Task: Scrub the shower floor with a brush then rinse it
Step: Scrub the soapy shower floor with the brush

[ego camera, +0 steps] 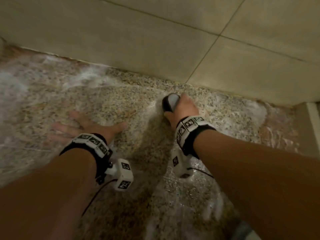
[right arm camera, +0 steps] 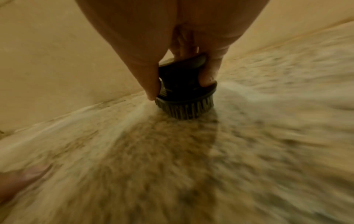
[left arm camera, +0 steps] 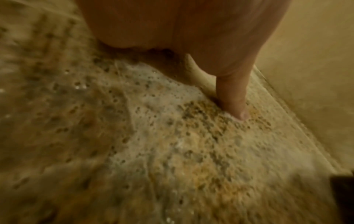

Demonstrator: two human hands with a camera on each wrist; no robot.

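Floor: your speckled shower floor [ego camera: 107, 101] is wet and foamy.
Right hand [ego camera: 185, 108]: you grip the brush [right arm camera: 184, 97], bristles down.
Left hand [ego camera: 83, 125]: flat, fingers spread, holding nothing.

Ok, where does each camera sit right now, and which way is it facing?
Head: above, looking down at the speckled stone shower floor and beige tiled wall; both forearms, left hand, right hand.
Left wrist: under the palm, looking along the hand flat on the foamy floor, wall at right.
Right wrist: looking along the fingers gripping the round black scrub brush, toward the wall.
Shared: head and right wrist both show the brush.
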